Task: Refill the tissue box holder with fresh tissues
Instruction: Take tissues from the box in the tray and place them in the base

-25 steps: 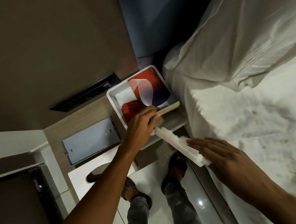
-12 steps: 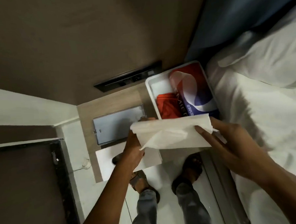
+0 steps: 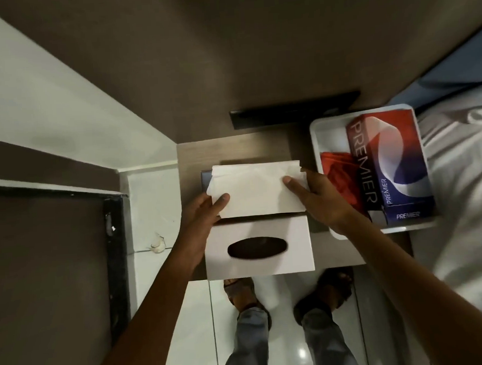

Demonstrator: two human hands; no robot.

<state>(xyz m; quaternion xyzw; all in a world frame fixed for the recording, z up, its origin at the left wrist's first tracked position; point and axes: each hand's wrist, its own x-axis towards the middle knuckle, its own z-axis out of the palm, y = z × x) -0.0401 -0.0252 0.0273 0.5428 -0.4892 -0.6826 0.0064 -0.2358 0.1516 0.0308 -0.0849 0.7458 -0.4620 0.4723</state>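
I hold a flat white stack of tissues (image 3: pixel 257 188) by both ends above the bedside table. My left hand (image 3: pixel 205 215) grips its left end, thumb on top. My right hand (image 3: pixel 316 198) grips its right end. Just in front of the stack lies the white holder lid (image 3: pixel 258 247) with a dark oval slot, flat on the table. A grey holder base (image 3: pixel 204 178) is almost wholly hidden under the tissues. To the right, a white tray (image 3: pixel 326 133) carries a red and blue PREMIER tissue box (image 3: pixel 389 163).
A red packet (image 3: pixel 337 169) lies in the tray beside the box. A black socket strip (image 3: pixel 294 111) sits on the brown wall behind the table. The white bed (image 3: pixel 463 176) borders the tray on the right. My feet stand on the glossy tiled floor below.
My hands carried the tissue stack from beside the tray leftwards and now hold it flat over the holder base. The view has swung left, bringing the table to the centre.
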